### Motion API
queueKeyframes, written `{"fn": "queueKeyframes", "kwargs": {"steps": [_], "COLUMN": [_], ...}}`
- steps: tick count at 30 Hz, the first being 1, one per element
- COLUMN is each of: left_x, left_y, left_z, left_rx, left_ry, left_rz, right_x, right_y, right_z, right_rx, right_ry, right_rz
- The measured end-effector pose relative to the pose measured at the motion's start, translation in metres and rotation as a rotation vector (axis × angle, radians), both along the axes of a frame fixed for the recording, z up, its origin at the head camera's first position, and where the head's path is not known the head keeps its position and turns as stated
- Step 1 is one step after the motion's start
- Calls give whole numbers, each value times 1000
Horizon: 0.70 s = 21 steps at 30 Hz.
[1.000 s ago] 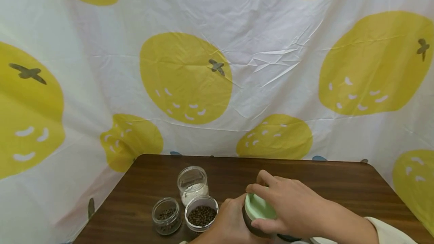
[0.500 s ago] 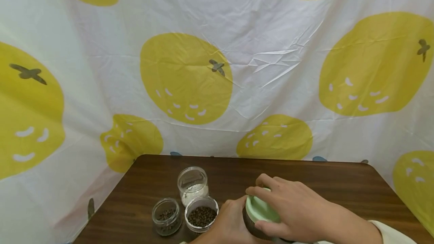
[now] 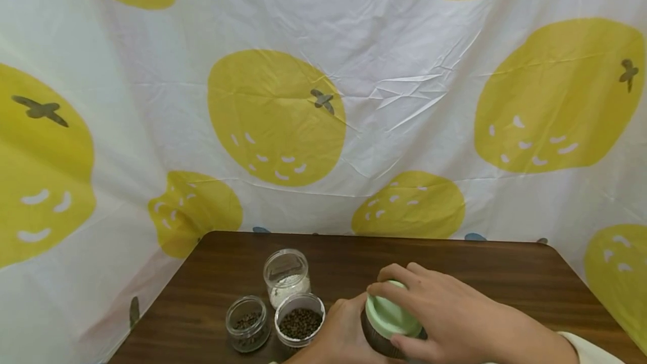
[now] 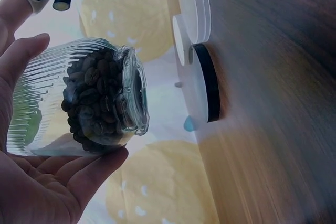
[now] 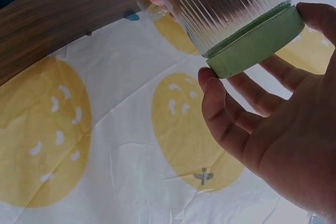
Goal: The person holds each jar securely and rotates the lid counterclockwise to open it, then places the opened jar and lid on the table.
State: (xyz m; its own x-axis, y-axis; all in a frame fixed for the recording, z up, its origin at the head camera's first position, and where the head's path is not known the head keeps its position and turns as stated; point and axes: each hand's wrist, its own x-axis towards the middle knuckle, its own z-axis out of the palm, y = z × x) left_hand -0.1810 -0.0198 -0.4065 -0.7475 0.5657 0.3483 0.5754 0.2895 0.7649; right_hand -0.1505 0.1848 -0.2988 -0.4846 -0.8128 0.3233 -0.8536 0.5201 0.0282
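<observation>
A ribbed clear glass jar (image 4: 100, 98) with dark coffee beans in its lower part is held in my left hand (image 4: 47, 187), fingers and thumb around its side. Its light green lid (image 5: 257, 43) sits on the jar's top. The fingertips and thumb of my right hand (image 5: 283, 124) grip the lid's rim. In the head view my left hand (image 3: 341, 330) hides much of the jar, and my right hand (image 3: 445, 313) covers part of the lid (image 3: 389, 310).
Left of my hands stand three lidless clear containers: one with white contents (image 3: 287, 280), one with dark grains (image 3: 300, 322) and a small jar with dark pieces (image 3: 247, 324). A black-rimmed lid (image 4: 211, 85) and white lids (image 4: 195, 6) lie on the wooden table (image 3: 212, 263).
My right hand has shifted slightly right and turned a little on the green lid, baring more of its top. The left hand and the other containers stay nearly still.
</observation>
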Motion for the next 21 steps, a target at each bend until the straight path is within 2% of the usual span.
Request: {"fn": "queueKeyframes", "kwargs": {"steps": [7,11,14,19,21], "left_x": [0,0,1,2,2], "left_y": [0,0,0,-2,-2], "left_z": [0,0,0,-2,-2], "left_rx": [17,13,8,10,21], "left_ry": [0,8,11,-15,-37], "left_rz": [-9,5,27,40,32], "right_x": [-3,-2,2,5,5], "right_y": [2,2,3,-1,-4], "right_z": [-1,0,4,9,9], "right_rx": [1,1,-2,-94,-145], "right_ry": [4,-8,-41,-32,-4], "right_rz": [53,39,-62,-385,-475]}}
